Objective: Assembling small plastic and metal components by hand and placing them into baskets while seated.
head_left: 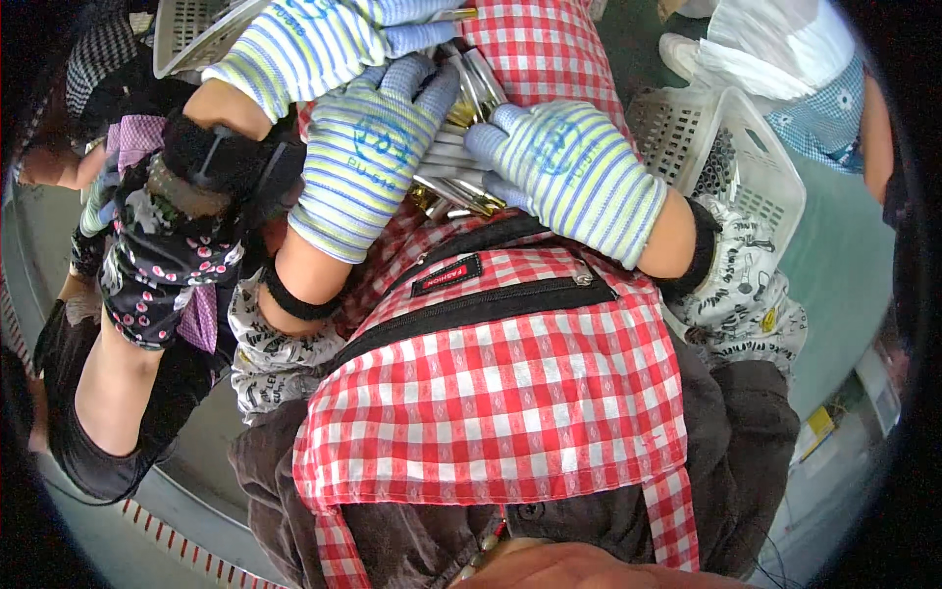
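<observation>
A heap of slim silver-white tubes (453, 157), some with gold-coloured ends, lies on the red-and-white checked apron (491, 393) over my lap. My left hand (368, 157), in a blue, yellow and white striped glove, rests along the heap's left side with its fingers stretched out. From the right, my right hand (569, 172), gloved alike, has its fingers and thumb around tube ends at the heap's edge. A co-worker's gloved hand (314, 44) reaches over from the upper left, close above my left hand, and holds a slim gold-coloured piece (456, 15).
At the right a white perforated basket (760, 147) holds many small tubes. Another light basket (186, 39) stands at the upper left. The co-worker's arm (162, 265) crosses close on my left. Another person in a blue patterned garment (814, 123) is at the upper right.
</observation>
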A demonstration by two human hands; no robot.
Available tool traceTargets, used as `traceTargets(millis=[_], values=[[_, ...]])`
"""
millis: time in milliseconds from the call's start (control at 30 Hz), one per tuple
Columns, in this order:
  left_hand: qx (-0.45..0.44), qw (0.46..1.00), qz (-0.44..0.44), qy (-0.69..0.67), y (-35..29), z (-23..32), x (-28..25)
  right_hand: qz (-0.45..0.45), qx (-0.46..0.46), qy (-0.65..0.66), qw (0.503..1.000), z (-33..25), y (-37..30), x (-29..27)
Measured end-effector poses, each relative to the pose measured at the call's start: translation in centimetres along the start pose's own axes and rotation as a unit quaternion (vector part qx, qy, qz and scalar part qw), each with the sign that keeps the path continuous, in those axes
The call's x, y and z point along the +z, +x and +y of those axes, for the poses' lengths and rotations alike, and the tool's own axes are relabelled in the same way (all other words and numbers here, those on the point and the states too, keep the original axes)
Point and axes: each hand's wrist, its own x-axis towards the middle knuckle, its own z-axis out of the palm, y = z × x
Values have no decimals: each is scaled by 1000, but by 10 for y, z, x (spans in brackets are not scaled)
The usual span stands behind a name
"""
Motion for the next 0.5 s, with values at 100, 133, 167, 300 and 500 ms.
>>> traceTargets(millis=[100,133,167,300,500], values=[[0,999,29,-25,1,-2,1,-36,11,51,998,11,-5,-5],[-22,998,21,-47,1,1,0,-12,9,65,998,12,-9,-5],[-45,997,14,-68,0,3,-1,-17,9,66,998,14,-14,-5],[-25,963,102,-248,1,1,-17,-36,26,80,996,20,-27,-15],[-78,920,78,-377,-28,-3,-22,102,64,410,904,29,-42,-44]])
